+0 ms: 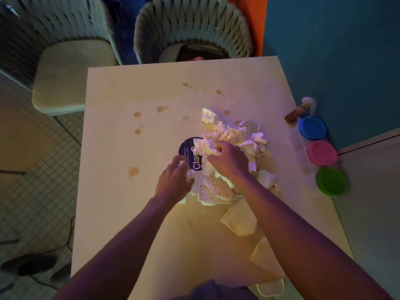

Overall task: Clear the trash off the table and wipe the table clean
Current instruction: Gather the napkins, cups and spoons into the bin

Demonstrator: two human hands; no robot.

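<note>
A heap of crumpled white tissues [236, 135] and torn dotted paper pieces [216, 189] lies in the middle of the pale table [129, 213]. A round dark blue label [188, 148] with white lettering shows under the heap's left side. My left hand [174, 180] grips tissue at the heap's near left edge. My right hand [229, 159] has its fingers curled into the crumpled tissue on top. Brown spill spots [162, 108] are scattered over the far and left parts of the table.
Three tubs with blue [311, 127], pink [322, 153] and green [331, 181] lids stand along the table's right edge, a spray bottle [299, 110] behind them. Folded cloths [240, 219] lie near right. Two woven chairs [192, 29] stand beyond the far edge.
</note>
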